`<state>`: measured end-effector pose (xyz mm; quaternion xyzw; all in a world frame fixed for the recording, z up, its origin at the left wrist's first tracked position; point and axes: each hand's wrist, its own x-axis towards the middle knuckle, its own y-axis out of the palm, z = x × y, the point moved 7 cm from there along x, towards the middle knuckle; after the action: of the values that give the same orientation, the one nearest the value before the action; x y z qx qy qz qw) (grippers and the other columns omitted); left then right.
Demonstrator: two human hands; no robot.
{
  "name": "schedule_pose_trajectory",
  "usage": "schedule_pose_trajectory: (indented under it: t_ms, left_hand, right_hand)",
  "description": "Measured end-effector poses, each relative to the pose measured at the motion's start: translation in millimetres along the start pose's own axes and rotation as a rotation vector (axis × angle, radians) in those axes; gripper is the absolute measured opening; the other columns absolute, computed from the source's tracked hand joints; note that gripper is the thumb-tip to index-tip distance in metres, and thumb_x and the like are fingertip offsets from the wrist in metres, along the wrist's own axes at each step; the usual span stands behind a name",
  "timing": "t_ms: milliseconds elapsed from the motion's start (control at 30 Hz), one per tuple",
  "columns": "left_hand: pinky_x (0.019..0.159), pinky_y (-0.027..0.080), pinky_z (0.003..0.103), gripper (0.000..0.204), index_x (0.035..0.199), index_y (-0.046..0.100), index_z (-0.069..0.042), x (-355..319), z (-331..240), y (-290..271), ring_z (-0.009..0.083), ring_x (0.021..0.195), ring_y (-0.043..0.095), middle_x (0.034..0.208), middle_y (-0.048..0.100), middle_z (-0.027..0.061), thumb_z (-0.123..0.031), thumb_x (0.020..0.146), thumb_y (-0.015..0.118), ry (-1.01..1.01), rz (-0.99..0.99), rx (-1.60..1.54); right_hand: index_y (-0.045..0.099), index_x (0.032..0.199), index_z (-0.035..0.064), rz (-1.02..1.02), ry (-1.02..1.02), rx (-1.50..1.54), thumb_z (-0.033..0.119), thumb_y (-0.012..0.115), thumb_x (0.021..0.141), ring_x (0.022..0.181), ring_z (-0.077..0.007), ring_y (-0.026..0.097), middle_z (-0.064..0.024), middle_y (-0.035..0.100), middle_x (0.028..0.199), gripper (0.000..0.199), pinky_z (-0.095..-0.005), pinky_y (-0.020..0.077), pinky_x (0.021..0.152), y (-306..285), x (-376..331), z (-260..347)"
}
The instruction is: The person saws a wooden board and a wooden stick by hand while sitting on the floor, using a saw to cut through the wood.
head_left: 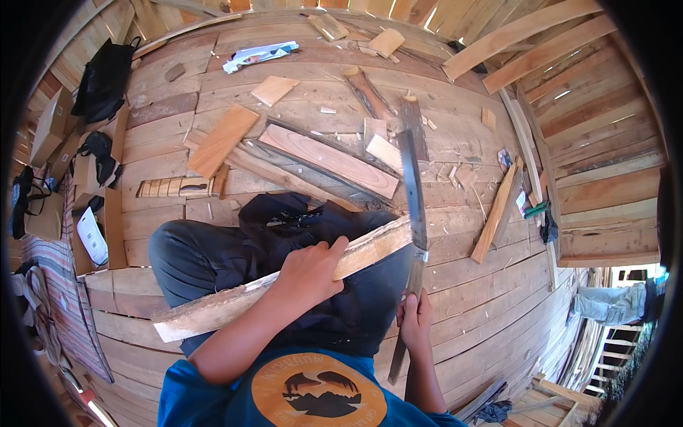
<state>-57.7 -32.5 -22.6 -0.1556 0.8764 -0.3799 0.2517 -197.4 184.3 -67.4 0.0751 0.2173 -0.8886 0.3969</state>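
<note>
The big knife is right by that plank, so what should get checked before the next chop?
1. Left hand grips the plank firmly: ok, fingers wrap over its middle.
2. Left hand is away from the blade: ok, the blade meets the plank's far end, apart from the fingers.
3. Right hand holds the handle: ok, closed around it.
4. Plank is steady: cannot tell, it lies across the lap on dark cloth.
5. Legs are out of the blade's path: not ok, the knee sits just beneath the cut.
6. Floor beyond is free of people: ok, only wood offcuts lie there.
</note>
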Motion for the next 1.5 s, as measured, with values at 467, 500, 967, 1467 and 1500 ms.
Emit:
schedule_pose_trajectory:
  t_ms: [467, 500, 967, 1467, 1500]
  left_hand:
    - [0.092, 0.040, 0.043, 0.071, 0.131, 0.048, -0.006, -36, 9, -6, 0.0326, 0.110, 0.054, 0.109, 0.056, 0.0138, -0.032, 0.072, 0.077, 0.160, -0.180, 0.093]
    - [0.093, 0.039, 0.043, 0.072, 0.133, 0.047, -0.006, -45, 12, -13, 0.0330, 0.112, 0.053, 0.112, 0.054, 0.0143, -0.032, 0.073, 0.077, 0.152, -0.185, 0.082]
    - [0.107, 0.033, 0.051, 0.058, 0.123, 0.054, -0.003, -195, 82, -72, 0.0436, 0.131, 0.038, 0.126, 0.049, 0.0198, -0.019, 0.072, 0.079, -0.070, -0.448, -0.097]
    - [0.103, 0.033, 0.048, 0.060, 0.130, 0.052, -0.005, -68, -5, -35, 0.0337, 0.122, 0.048, 0.123, 0.053, 0.0155, -0.026, 0.078, 0.073, 0.156, -0.284, 0.037]
    - [0.100, 0.035, 0.046, 0.059, 0.130, 0.052, -0.005, -65, 1, -29, 0.0320, 0.117, 0.051, 0.119, 0.056, 0.0141, -0.024, 0.078, 0.073, 0.121, -0.260, 0.031]
  right_hand:
    - [0.053, 0.101, 0.0040, 0.032, -0.005, 0.091, 0.024, 0.049, 0.103, 0.048, -0.0070, 0.047, -0.0010, 0.051, 0.061, 0.021, -0.0224, 0.0379, 0.044, 50, -14, 43]
    - [0.053, 0.100, 0.0038, 0.042, 0.015, 0.082, 0.025, 0.049, 0.103, 0.048, -0.0072, 0.048, -0.0011, 0.051, 0.061, 0.021, -0.0225, 0.0383, 0.044, 53, -12, 42]
    - [0.052, 0.096, 0.0030, 0.183, 0.110, 0.283, 0.008, 0.065, 0.092, 0.039, -0.0110, 0.051, -0.0017, 0.052, 0.056, 0.015, -0.0264, 0.0420, 0.034, 63, 20, 15]
    - [0.053, 0.103, 0.0016, 0.226, 0.164, 0.327, 0.010, 0.067, 0.092, 0.041, -0.0103, 0.052, -0.0010, 0.052, 0.057, 0.020, -0.0270, 0.0442, 0.036, 57, 22, 14]
    - [0.053, 0.104, 0.0013, 0.231, 0.186, 0.326, 0.010, 0.067, 0.092, 0.041, -0.0104, 0.052, -0.0009, 0.052, 0.057, 0.020, -0.0269, 0.0441, 0.036, 59, 19, 9]
